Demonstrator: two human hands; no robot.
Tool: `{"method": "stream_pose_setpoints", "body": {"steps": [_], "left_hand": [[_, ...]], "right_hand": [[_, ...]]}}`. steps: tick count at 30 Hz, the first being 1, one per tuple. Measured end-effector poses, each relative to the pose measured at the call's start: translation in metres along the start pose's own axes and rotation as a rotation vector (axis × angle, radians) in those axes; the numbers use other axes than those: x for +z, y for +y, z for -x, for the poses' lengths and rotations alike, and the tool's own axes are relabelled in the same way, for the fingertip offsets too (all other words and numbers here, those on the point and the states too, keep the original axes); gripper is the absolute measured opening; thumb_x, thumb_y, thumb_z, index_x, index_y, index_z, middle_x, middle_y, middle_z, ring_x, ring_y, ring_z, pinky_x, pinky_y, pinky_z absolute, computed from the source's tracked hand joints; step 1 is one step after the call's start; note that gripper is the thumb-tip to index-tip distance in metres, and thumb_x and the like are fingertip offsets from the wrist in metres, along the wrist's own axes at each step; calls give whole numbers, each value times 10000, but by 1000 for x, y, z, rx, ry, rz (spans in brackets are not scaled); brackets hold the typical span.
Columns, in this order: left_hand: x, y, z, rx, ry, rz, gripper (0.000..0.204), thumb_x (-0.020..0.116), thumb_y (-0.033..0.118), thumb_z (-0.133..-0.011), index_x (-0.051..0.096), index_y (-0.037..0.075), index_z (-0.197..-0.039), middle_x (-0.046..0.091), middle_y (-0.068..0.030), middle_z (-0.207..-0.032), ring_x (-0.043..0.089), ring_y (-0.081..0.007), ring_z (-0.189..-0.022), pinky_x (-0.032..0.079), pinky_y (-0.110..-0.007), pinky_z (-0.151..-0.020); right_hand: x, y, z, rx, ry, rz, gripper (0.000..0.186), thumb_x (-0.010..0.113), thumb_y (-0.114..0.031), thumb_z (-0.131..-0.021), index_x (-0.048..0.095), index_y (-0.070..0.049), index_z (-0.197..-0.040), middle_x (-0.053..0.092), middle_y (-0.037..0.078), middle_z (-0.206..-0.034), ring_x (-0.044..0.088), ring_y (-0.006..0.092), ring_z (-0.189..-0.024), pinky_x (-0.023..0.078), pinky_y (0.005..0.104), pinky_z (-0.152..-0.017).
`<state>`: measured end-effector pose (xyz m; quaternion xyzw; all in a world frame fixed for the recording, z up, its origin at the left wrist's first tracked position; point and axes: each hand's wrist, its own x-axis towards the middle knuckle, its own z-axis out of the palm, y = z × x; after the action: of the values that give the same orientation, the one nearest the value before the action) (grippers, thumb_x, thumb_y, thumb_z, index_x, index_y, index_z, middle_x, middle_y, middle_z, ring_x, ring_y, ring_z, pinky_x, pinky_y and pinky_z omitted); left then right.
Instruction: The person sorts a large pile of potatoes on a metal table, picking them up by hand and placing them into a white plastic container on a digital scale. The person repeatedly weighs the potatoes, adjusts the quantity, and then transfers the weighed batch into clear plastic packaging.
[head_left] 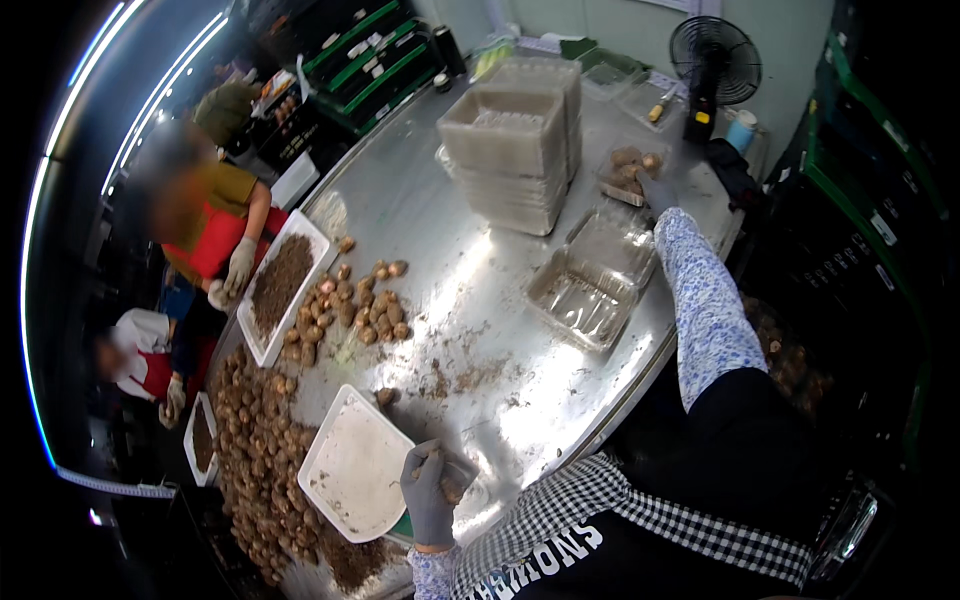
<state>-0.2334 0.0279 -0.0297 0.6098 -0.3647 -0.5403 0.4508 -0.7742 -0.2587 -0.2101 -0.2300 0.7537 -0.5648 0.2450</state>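
My left hand (430,492), in a grey glove, is closed at the table's near edge, with a brown taro (452,490) showing at its fingers. A white tray (357,465) with dirt on its bottom stands beside it. My right hand (660,192), also gloved, reaches to a clear plastic box (622,192) at the far right. Its fingers are drawn together on the taros (630,160) in that box; exactly what they grip is partly hidden. An open clear box (580,305) with its lid (612,243) folded back lies between my arms.
Stacked clear boxes (510,150) stand at the back; a black fan (712,70) is behind. A taro heap (260,450) and a smaller group (365,305) lie left. Two people work across the table by soil-filled white trays (285,285). Crates (870,220) line the right.
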Motion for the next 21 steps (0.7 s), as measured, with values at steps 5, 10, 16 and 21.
{"method": "stream_pose_setpoints", "body": {"steps": [5,10,16,21], "left_hand": [[-3,0,1,-60,-31,123,210,514,98,-971,560,-45,-1117,659,-177,-796,576,-139,-553,433,-239,-460],[-6,-19,-11,-105,-60,299,251,559,155,-966,568,-24,-1141,644,-144,-872,622,-184,-623,482,-271,-516],[-17,0,-5,-107,-41,277,255,582,170,-961,577,-9,-1142,653,-119,-874,623,-173,-612,477,-253,-498],[-45,14,12,-128,179,298,229,573,133,-957,578,-11,-1134,660,-113,-840,599,-140,-570,418,-212,-434]], "right_hand": [[7,16,-47,-408,163,392,330,540,-202,-935,616,-27,-1204,628,203,-1171,639,319,-1028,501,395,-881],[0,-117,168,-575,-670,300,277,590,-221,-927,649,-60,-1145,673,152,-1058,646,310,-973,510,383,-852],[76,-190,293,-934,-1639,669,356,566,-350,-956,654,-78,-1168,687,147,-1059,664,288,-951,510,410,-875],[223,-161,293,-1025,-1476,834,374,547,-359,-955,639,-113,-1222,682,161,-1090,660,314,-988,512,419,-907]]}}
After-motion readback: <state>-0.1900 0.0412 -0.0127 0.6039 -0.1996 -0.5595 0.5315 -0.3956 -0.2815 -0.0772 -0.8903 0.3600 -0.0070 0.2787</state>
